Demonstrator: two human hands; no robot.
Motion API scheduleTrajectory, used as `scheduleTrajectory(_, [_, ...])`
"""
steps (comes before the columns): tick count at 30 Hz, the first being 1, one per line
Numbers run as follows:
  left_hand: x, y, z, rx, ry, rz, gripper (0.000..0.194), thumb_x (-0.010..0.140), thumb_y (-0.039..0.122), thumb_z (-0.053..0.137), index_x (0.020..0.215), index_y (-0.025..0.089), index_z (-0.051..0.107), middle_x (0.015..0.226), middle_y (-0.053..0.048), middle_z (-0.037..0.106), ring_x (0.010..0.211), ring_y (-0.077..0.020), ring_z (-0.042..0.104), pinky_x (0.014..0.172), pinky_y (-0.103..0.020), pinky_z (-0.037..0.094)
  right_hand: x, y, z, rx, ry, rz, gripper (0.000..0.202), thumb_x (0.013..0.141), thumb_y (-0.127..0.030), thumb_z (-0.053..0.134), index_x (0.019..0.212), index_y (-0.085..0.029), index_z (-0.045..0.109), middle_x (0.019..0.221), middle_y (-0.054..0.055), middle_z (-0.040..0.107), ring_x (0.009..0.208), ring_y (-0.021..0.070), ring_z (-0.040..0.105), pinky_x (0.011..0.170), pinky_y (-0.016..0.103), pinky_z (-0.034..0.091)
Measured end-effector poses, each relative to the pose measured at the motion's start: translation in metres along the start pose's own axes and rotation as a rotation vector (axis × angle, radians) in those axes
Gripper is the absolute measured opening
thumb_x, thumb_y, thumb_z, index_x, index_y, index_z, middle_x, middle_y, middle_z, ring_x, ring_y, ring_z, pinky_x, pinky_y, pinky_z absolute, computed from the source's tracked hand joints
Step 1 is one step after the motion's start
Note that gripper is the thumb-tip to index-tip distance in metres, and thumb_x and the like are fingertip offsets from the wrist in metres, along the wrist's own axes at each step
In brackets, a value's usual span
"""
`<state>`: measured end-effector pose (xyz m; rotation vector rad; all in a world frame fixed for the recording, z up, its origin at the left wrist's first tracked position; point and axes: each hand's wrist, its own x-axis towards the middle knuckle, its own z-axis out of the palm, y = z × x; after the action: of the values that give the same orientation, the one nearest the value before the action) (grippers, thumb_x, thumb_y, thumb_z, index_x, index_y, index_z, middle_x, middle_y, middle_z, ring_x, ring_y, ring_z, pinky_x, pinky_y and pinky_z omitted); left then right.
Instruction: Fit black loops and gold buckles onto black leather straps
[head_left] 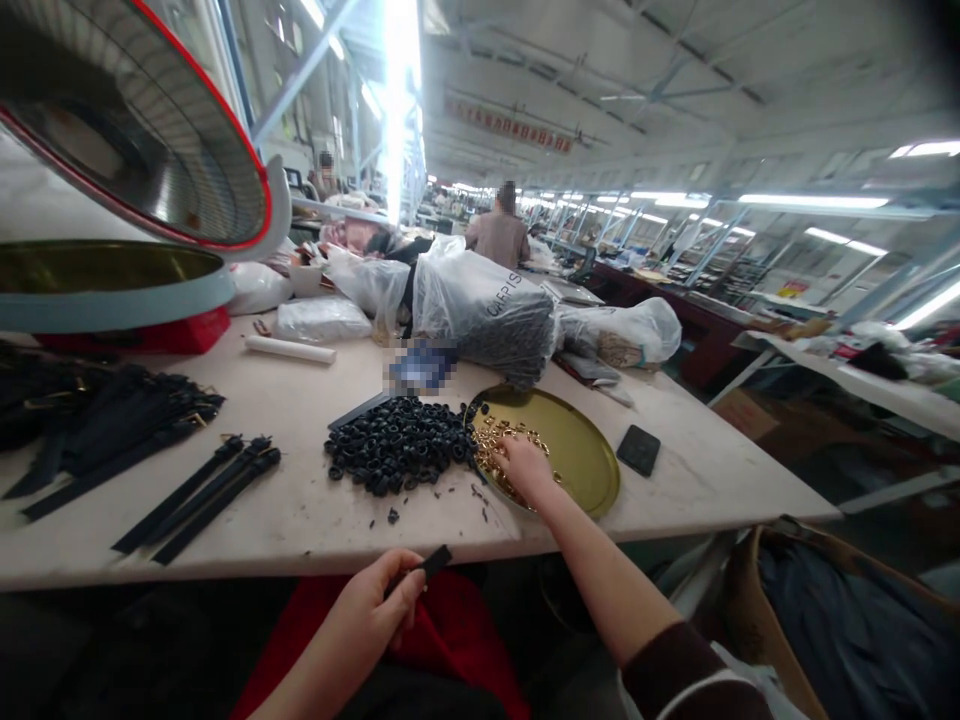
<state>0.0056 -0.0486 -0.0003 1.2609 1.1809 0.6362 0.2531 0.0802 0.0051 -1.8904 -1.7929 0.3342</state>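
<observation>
My left hand (386, 600) is closed around a short black strap (437, 562) in front of the table's near edge. The strap's end points up and right; the rest is hidden in my fingers. My right hand (525, 468) is down among small gold buckles (491, 435) on a round gold tray (589, 455). Its fingers are bent together, and whatever lies between the tips is too small to make out. Beside the tray's left rim is a heap of small black loops (401, 440).
Black straps with gold buckles (206, 495) lie at left, near a larger strap pile (127, 420). A dark flat rectangular object (639, 450) is right of the tray. Plastic-wrapped bundles (487, 310) line the back. A red-rimmed round heater (150, 120) leans over the left side.
</observation>
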Motion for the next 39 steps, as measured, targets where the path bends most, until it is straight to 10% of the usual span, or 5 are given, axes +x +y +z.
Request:
scheduleTrajectory(17, [0.030, -0.008, -0.006, -0.090, 0.070, -0.048, 0.030, 0.072, 0.048, 0.049, 0.070, 0.019, 0.044, 0.041, 0.012, 0.033, 0.036, -0.0058, 0.026, 0.037, -0.017, 0.020, 0.026, -0.016, 0.032, 0.241, -0.099, 0.014, 0.011, 0.069, -0.016, 0.054, 0.079, -0.015, 0.060, 0.079, 0.006, 0.061, 0.077, 0.0176, 0.053, 0.073, 0.030, 0.038])
scheduleTrajectory(21, [0.043, 0.011, -0.011, -0.053, 0.152, -0.027, 0.028, 0.073, 0.046, 0.048, 0.071, 0.018, 0.046, 0.042, 0.011, 0.034, 0.037, -0.0064, 0.028, 0.038, -0.017, 0.023, -0.006, -0.031, 0.030, 0.505, -0.221, 0.069, 0.024, 0.076, -0.030, 0.051, 0.093, -0.015, 0.057, 0.079, 0.004, 0.063, 0.066, 0.0132, 0.055, 0.063, 0.026, 0.042])
scheduleTrajectory(26, [0.058, 0.023, -0.013, -0.048, 0.269, 0.076, 0.025, 0.079, 0.043, 0.047, 0.076, 0.018, 0.051, 0.048, 0.010, 0.036, 0.042, -0.0066, 0.032, 0.043, -0.017, 0.028, -0.060, -0.067, 0.044, 1.383, -0.434, 0.460, 0.034, 0.064, -0.040, 0.069, 0.087, -0.016, 0.061, 0.073, 0.003, 0.063, 0.056, 0.0087, 0.051, 0.057, 0.023, 0.039])
scheduleTrajectory(39, [0.035, 0.010, -0.014, 0.151, 0.286, 0.052, 0.024, 0.080, 0.039, 0.046, 0.073, 0.017, 0.055, 0.057, 0.006, 0.045, 0.053, -0.0100, 0.041, 0.051, -0.019, 0.033, -0.094, -0.080, 0.056, 1.502, -0.390, 0.586, 0.025, 0.063, -0.036, 0.072, 0.074, -0.014, 0.064, 0.063, -0.001, 0.061, 0.053, 0.0068, 0.049, 0.054, 0.020, 0.038])
